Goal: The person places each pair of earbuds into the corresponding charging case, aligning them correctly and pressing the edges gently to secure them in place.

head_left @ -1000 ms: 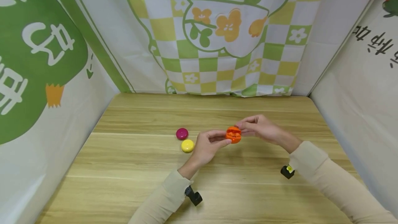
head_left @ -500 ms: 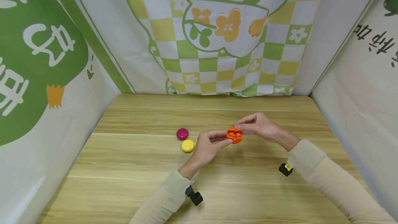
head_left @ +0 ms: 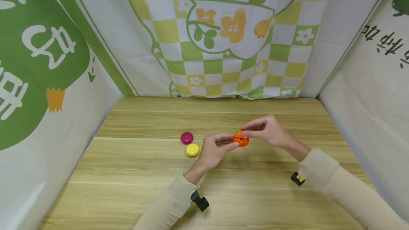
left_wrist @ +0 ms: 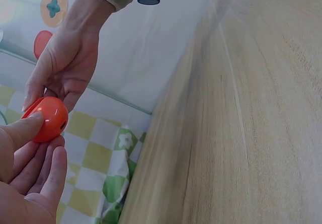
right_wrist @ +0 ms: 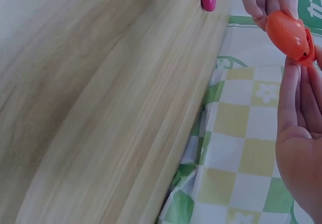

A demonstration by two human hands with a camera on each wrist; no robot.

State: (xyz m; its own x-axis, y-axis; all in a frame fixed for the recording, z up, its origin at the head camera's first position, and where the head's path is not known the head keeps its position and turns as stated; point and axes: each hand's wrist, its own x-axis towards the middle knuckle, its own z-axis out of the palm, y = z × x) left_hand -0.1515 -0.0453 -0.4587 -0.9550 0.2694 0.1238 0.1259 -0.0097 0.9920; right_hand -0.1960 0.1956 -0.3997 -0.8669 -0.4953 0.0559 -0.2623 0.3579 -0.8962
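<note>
An orange earbud case is held in the air between both hands, its hinged lid partly raised with a narrow dark gap showing. My left hand grips the lower half between thumb and fingers. From the right, my right hand pinches the lid, thumb on its front. In the left wrist view the left thumb presses the glossy orange case, which has a small dark slot in its side. The right wrist view shows the rounded orange case above the right fingers.
Left of the hands, a magenta round case and a yellow round case lie close together on the wooden table. A checkered cloth hangs behind the table's back edge. Printed sheets stand at both sides.
The orange lid has swung down, so the gap that showed the inside is narrower. My right hand has shifted its thumb onto the lid's front. The left hand has barely moved.
</note>
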